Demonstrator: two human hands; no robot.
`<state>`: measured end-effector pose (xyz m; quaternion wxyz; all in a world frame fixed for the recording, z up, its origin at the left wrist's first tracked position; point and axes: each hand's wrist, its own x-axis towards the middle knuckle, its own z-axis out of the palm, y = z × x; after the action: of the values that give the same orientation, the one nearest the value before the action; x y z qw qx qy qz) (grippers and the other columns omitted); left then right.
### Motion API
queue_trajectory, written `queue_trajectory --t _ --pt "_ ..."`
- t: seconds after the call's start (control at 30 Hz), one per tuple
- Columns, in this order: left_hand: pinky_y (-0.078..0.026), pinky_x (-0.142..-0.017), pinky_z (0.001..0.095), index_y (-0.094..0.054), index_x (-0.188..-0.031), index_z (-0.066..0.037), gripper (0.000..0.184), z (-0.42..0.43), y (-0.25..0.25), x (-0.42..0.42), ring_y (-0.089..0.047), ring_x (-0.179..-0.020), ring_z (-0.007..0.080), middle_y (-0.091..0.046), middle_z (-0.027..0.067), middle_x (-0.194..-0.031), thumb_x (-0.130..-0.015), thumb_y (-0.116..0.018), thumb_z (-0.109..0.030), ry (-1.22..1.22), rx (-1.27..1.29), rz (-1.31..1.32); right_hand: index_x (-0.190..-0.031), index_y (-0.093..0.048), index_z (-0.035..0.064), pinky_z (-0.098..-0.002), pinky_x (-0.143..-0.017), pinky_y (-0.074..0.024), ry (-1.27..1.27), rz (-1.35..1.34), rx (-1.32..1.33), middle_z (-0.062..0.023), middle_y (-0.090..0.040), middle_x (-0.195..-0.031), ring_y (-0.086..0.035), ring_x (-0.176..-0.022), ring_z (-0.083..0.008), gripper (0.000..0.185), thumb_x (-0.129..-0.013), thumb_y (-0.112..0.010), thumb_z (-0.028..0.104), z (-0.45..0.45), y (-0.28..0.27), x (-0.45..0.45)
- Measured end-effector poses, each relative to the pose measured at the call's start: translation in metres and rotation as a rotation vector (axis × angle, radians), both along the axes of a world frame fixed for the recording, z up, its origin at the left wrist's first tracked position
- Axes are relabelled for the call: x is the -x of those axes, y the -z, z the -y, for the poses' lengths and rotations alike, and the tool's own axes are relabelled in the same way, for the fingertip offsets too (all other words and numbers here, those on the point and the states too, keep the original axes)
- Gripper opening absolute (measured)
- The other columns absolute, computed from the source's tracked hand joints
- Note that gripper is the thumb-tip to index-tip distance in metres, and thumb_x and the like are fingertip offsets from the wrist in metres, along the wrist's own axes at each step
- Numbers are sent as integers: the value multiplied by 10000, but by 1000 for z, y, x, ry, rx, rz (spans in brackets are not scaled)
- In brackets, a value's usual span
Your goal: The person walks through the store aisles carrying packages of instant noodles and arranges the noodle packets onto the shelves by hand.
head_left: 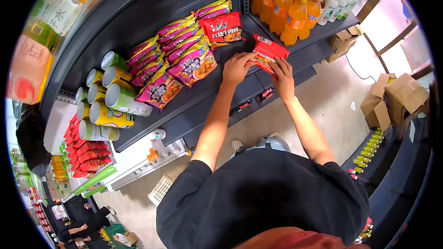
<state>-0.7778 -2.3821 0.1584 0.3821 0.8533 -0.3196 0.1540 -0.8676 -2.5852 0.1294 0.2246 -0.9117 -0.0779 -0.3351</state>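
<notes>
Two bare hands hold a red noodle packet [270, 51] at the front of a dark store shelf [184, 109].

The left hand [237, 68] grips the packet's left end, the right hand [283, 76] its near edge. Just left of the packet lies a second red packet [223, 28], printed side up; farther left of it, overlapping rows of purple packets [192, 64] lean on one another, and well to its left stand cans in green and yellow [121, 100]. To the packet's upper right are bottles of orange drink [279, 11], with white bottles [328, 7] beyond them. Well to its right, open cardboard boxes [406, 93] sit near the floor [334, 106]; far to its lower left, another person [90, 225] in dark clothing is partly visible.
</notes>
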Motion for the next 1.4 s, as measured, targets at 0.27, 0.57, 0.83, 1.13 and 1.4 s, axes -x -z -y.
queue_trajectory --t 0.27,0.57,0.83,1.13,1.4 --pt "-524 -820 435 -739 -1078 -140 224 13 8 26 -669 -956 322 -724 87 -1011 -944 -629 -283 242 -12 17 -1103 -714 19 -437 -974 -516 -164 244 -150 -125 -702 -1153 -634 -1122 -353 483 -625 -788 27 27 44 65" --pt "-492 -706 403 -626 -885 -14 142 88 199 175 -634 -791 330 -634 172 -833 -915 -642 -152 346 -74 -488 -1061 -769 69 -333 -786 -564 -119 -543 -726 -143 -761 -960 -739 -836 -220 293 -800 -824 193 103 161 237" --pt "-518 -607 315 -531 -833 -70 180 162 263 226 -581 -673 142 -592 53 -786 -992 -614 -83 469 -23 -1480 -1000 -807 78 -283 -747 -570 73 -1028 -912 -90 -773 -870 -709 -746 -128 350 -733 -886 289 178 250 317" --pt "-391 -554 242 -607 -800 -129 237 282 322 240 -489 -600 55 -587 -44 -702 -953 -727 -265 794 -421 -1473 -893 -809 86 -301 -717 -566 307 -890 -1018 -66 -776 -842 -721 -740 -154 248 -765 -847 295 246 258 416" --pt "-449 -629 257 -612 -825 -83 212 404 316 293 -566 -676 77 -659 5 -753 -968 -702 -211 1300 -777 -1366 -819 -807 93 -274 -632 -535 659 -670 -1468 -41 -746 -754 -656 -661 -98 199 -773 -857 280 243 315 518"
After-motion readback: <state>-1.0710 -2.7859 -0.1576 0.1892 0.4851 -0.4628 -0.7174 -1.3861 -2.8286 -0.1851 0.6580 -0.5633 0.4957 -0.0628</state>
